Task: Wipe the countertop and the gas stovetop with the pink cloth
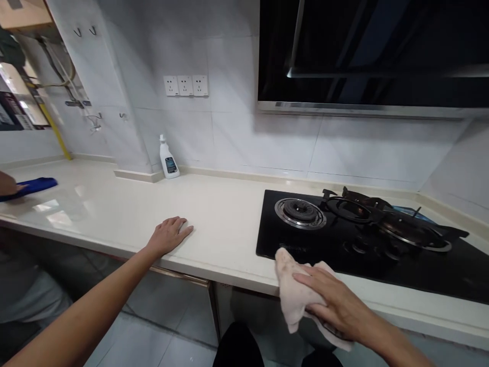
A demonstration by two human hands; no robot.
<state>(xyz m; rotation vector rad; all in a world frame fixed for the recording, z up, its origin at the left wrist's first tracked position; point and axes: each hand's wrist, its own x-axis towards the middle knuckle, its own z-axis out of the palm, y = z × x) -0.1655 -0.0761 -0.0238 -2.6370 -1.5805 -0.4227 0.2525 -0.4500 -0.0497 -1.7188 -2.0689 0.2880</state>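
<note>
My left hand (168,235) lies flat on the cream countertop (225,224), fingers stretched out, holding nothing. My right hand (336,300) presses a pale pink cloth (292,293) against the counter's front edge, at the near left corner of the black glass gas hob (344,250). The cloth hangs partly over the edge. The hob's left burner (300,211) is bare; a pan support (353,206) sits askew between the burners.
A white spray bottle (168,158) stands by the tiled wall. A black range hood (374,56) hangs above the hob. At far left another person's hand (7,184) rests on a blue cloth (32,186). Wall sockets (186,85) sit above the counter.
</note>
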